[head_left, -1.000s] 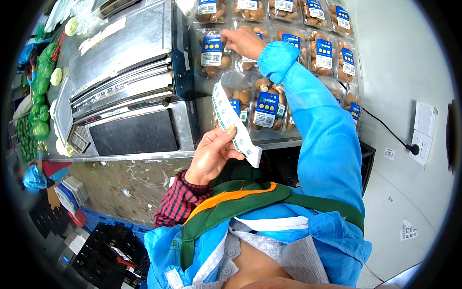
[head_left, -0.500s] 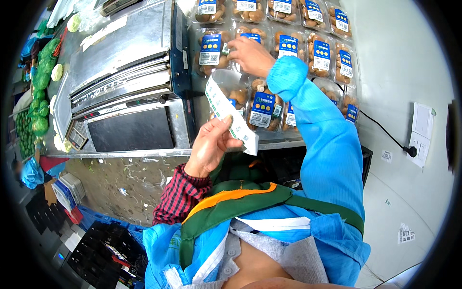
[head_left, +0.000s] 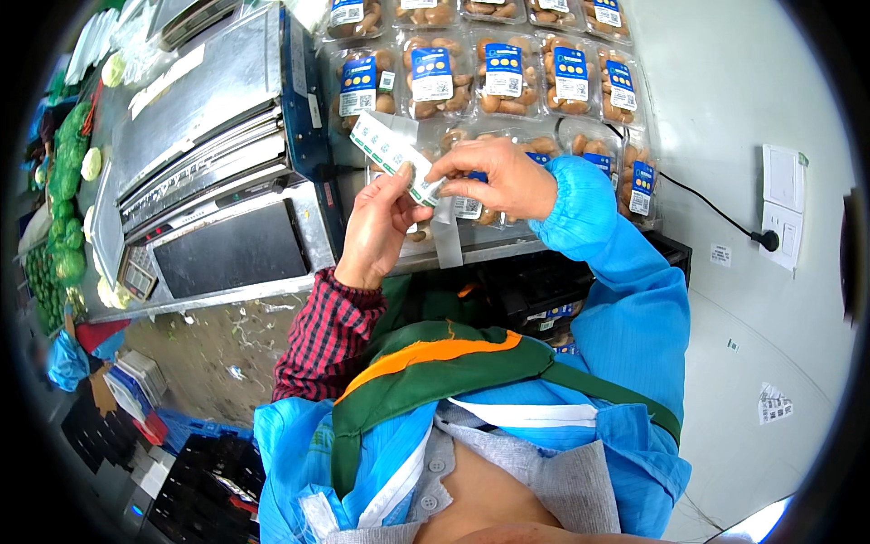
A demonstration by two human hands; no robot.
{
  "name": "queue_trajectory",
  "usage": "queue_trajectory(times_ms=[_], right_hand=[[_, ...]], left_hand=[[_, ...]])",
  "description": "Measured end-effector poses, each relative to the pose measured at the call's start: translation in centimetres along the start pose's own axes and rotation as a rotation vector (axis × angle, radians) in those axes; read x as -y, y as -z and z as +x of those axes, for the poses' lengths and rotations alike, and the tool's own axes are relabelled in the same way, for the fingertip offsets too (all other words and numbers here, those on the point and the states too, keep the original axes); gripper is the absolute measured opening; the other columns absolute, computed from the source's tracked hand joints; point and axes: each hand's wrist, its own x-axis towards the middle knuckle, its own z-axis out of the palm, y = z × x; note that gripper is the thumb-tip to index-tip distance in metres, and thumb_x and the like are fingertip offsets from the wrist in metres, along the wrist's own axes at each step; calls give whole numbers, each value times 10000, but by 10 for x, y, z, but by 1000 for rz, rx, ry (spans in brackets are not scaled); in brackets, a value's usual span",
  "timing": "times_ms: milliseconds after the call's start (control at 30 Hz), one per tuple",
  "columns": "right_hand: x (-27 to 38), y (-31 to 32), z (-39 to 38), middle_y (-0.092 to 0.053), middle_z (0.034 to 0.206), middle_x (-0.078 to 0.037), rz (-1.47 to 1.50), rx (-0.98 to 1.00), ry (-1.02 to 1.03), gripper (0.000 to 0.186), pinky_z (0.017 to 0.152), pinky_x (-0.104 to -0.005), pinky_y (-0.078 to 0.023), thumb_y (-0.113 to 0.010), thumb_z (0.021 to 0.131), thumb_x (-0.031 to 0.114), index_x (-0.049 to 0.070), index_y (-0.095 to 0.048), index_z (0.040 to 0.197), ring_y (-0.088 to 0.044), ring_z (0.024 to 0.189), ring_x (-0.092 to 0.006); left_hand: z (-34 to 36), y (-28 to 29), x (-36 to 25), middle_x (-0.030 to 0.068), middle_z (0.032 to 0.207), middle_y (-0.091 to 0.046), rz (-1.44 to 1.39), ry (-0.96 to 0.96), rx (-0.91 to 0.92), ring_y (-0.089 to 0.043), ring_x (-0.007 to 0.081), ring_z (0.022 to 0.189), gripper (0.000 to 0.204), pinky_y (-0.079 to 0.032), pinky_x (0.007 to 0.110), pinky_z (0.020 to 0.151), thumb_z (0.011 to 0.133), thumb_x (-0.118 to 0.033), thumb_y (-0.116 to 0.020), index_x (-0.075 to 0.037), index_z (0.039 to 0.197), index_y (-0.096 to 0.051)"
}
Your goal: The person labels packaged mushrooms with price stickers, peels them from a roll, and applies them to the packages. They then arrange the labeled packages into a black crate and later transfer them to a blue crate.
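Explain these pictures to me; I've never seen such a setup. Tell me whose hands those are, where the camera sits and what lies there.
No robot here: these are a person's own bare hands. The camera is a wide fisheye worn on the head, looking down, so straight edges bend near the rim. The left hand pinches a white-and-green sticker strip; the right hand has its fingertips at the strip's lower end. On the metal table lie rows of clear mushroom packs with blue-and-white labels. Left of them stands a metal machine with a dark flat plate at its front.
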Motion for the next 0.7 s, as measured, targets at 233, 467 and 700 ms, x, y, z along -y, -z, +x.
queue_trajectory(times_ms=[233,467,700], right_hand=[[-38,31,5,-641,856,-76,305,-122,-47,136,740,-307,-490,-605,829,44,27,-637,959,-625,798,-198],[-110,85,74,-621,904,-137,-597,-19,-21,130,730,-426,-479,-628,817,112,56,-624,934,-602,860,-335],[-139,76,100,-645,891,-123,-701,-129,-8,197,733,-426,-483,-675,773,104,71,-607,954,-619,867,-315]], left_hand=[[18,9,3,-1,820,-655,-15,-25,-61,-576,42,654,121,-474,179,547,920,-167,-592,-55,921,-640],[13,10,-2,56,976,-670,56,4,2,-653,113,826,170,-566,224,710,904,-73,-585,-13,1055,-631],[12,2,-8,78,990,-669,50,19,-1,-663,136,824,214,-584,255,715,952,-179,-530,-29,1086,-603]])
